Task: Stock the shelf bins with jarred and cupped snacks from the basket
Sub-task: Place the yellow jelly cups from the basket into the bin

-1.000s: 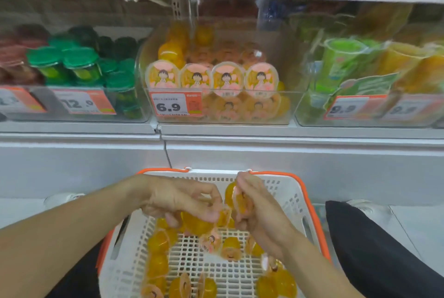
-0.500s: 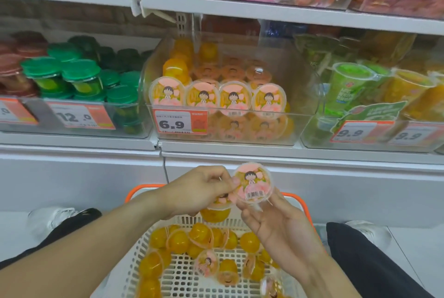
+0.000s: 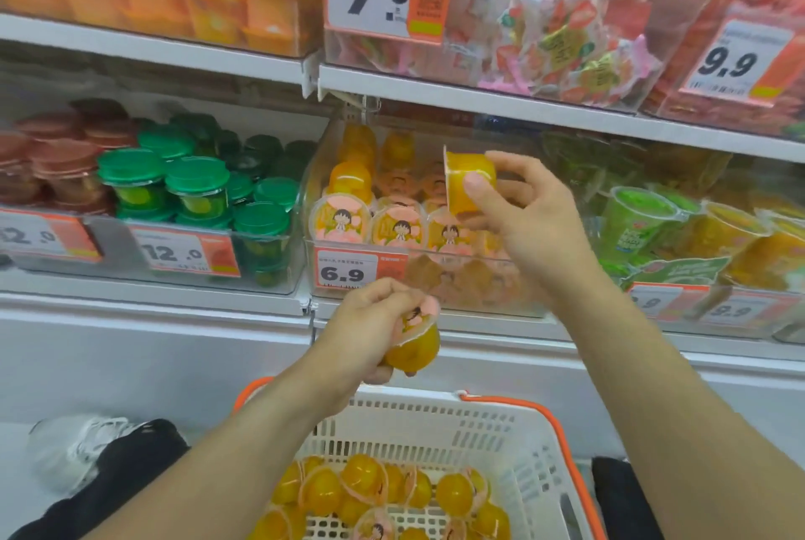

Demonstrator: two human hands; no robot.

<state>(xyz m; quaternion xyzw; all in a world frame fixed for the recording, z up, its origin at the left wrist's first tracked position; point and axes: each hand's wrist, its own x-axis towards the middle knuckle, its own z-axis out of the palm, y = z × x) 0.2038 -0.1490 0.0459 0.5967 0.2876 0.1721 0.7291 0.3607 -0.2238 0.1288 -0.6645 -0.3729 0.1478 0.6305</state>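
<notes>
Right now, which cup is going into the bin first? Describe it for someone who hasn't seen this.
Find the clear middle-shelf bin tagged 6.9. The right hand holds an orange jelly cup above its front row. Unlike its neighbours, it lies on its side, lid facing left.

Orange jelly cups (image 3: 468,180) with pink cartoon-printed lids noted. Basket (image 3: 501,443): white lattice, orange rim. Left of the cup bin (image 3: 313,208), jars (image 3: 196,186) are green-lidded.

One head-worn camera faces forward and down, near the shelf bins (image 3: 305,199).
</notes>
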